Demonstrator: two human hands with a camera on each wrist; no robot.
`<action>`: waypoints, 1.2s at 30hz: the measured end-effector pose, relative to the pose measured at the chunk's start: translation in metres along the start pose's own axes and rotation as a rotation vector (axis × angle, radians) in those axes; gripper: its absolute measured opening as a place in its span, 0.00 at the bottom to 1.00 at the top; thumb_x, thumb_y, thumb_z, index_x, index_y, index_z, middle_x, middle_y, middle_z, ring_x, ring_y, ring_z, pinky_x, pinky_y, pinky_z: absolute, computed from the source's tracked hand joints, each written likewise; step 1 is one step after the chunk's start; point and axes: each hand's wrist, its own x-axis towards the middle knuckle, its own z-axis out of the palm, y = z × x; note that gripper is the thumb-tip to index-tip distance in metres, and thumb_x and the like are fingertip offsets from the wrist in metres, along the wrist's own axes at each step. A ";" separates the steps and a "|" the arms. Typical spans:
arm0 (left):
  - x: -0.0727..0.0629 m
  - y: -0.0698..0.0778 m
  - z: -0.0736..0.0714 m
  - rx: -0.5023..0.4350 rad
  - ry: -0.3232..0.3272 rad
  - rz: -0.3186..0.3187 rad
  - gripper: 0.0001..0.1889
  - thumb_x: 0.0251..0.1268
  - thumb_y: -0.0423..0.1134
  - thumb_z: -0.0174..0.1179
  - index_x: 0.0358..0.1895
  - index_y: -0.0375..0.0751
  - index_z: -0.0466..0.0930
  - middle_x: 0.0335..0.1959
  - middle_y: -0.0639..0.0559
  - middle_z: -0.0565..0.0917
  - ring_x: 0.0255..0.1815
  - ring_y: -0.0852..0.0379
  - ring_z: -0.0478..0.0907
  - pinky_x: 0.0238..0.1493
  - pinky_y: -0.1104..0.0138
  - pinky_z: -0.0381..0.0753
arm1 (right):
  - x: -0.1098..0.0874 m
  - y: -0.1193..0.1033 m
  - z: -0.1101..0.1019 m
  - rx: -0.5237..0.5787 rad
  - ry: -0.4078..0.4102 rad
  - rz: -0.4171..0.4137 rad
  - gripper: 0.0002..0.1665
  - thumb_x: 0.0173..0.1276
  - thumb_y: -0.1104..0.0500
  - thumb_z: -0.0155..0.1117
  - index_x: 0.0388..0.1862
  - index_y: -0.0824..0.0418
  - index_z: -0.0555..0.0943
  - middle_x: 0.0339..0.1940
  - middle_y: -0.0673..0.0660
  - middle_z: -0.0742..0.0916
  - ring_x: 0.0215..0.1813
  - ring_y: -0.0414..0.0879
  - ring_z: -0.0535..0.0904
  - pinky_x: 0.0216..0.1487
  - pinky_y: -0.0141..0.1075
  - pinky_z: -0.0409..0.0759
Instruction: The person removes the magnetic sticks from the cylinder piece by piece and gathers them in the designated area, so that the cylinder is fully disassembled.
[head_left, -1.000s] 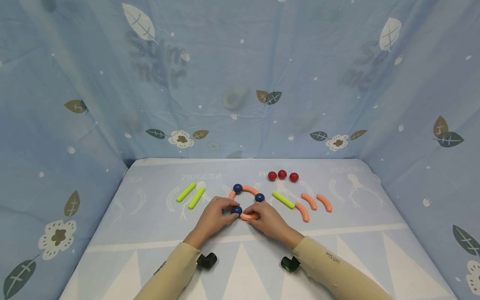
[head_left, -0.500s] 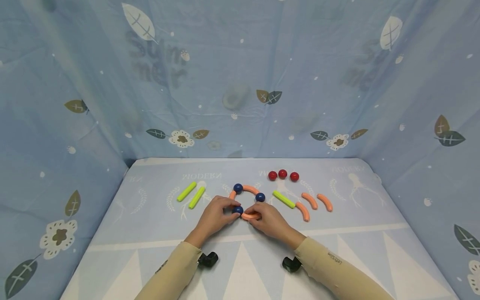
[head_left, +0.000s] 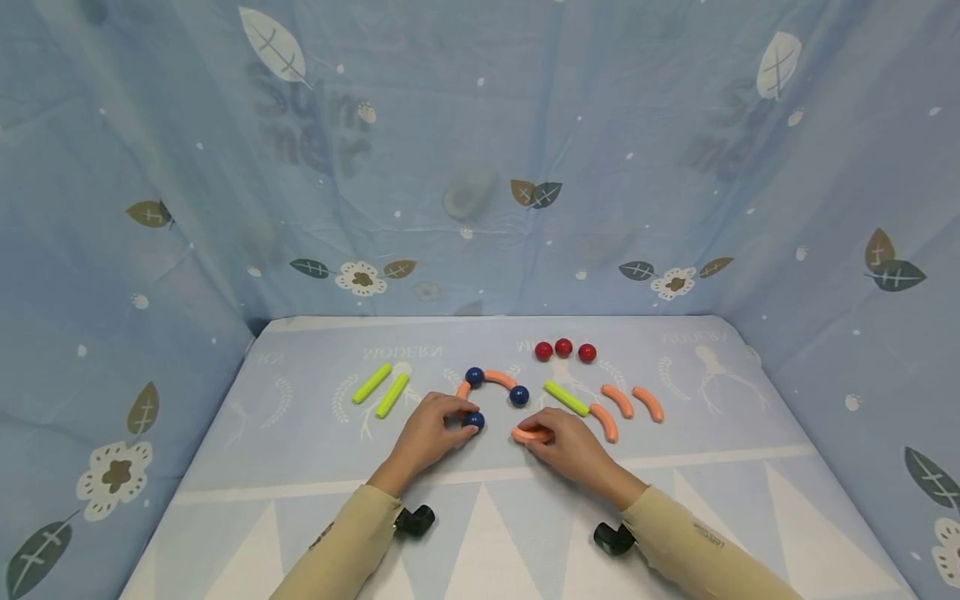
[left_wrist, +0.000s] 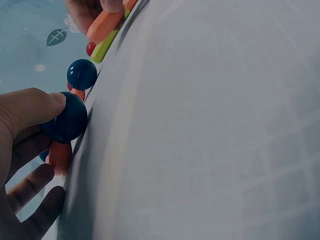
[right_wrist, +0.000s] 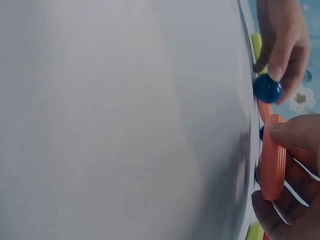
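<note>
My left hand (head_left: 435, 429) pinches a dark blue ball (left_wrist: 72, 120) between thumb and fingers at the near end of a partly curved chain. That chain runs from this ball through a curved orange rod (head_left: 463, 389), a second blue ball (head_left: 474, 377) and another curved orange rod (head_left: 500, 379) to a third blue ball (head_left: 519, 396). To the right, my right hand (head_left: 566, 442) grips a loose curved orange rod (right_wrist: 273, 165) with ridged sides, thumb on one face and fingers behind. A gap separates this rod from the ball at my left hand.
Three red balls (head_left: 564, 348) lie at the back. On the right are a straight lime-green stick (head_left: 566, 398) and three curved orange rods (head_left: 617, 402). Two more green sticks (head_left: 392, 396) lie on the left. Patterned blue cloth (head_left: 480, 208) walls the table at back and sides.
My right hand has moved right with the orange rod, drawing it away from the blue ball at my left hand. The left hand stays in place on that ball.
</note>
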 end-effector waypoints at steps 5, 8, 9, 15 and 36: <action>0.000 0.001 0.000 -0.006 -0.003 -0.003 0.16 0.59 0.44 0.75 0.51 0.52 0.89 0.44 0.61 0.86 0.51 0.57 0.76 0.53 0.57 0.78 | -0.011 0.009 -0.015 0.009 0.057 0.018 0.12 0.65 0.55 0.77 0.47 0.47 0.89 0.41 0.39 0.86 0.42 0.33 0.81 0.45 0.34 0.82; 0.000 0.001 -0.001 -0.006 -0.003 -0.004 0.16 0.59 0.44 0.75 0.51 0.52 0.89 0.44 0.60 0.86 0.52 0.56 0.75 0.53 0.57 0.78 | -0.018 0.015 -0.026 -0.007 0.100 0.022 0.12 0.64 0.56 0.77 0.46 0.49 0.89 0.40 0.41 0.87 0.41 0.34 0.81 0.44 0.34 0.82; -0.001 0.001 -0.001 -0.006 -0.004 -0.004 0.16 0.60 0.44 0.75 0.51 0.52 0.89 0.45 0.60 0.86 0.52 0.56 0.76 0.53 0.56 0.78 | -0.020 0.018 -0.031 -0.014 0.108 0.033 0.12 0.64 0.57 0.77 0.46 0.50 0.89 0.41 0.42 0.87 0.41 0.35 0.81 0.44 0.34 0.82; -0.001 0.002 -0.002 -0.020 -0.002 0.001 0.16 0.59 0.43 0.75 0.51 0.51 0.89 0.44 0.60 0.86 0.51 0.57 0.76 0.52 0.57 0.78 | -0.026 0.039 -0.058 -0.052 0.163 0.080 0.13 0.63 0.61 0.77 0.47 0.56 0.89 0.41 0.47 0.89 0.45 0.43 0.85 0.52 0.44 0.79; 0.000 -0.003 0.001 -0.013 0.008 0.006 0.15 0.60 0.45 0.75 0.51 0.53 0.89 0.43 0.62 0.86 0.50 0.58 0.75 0.52 0.58 0.77 | 0.024 0.108 -0.127 -0.111 0.056 0.373 0.18 0.72 0.60 0.66 0.59 0.63 0.82 0.56 0.65 0.83 0.52 0.59 0.77 0.59 0.57 0.76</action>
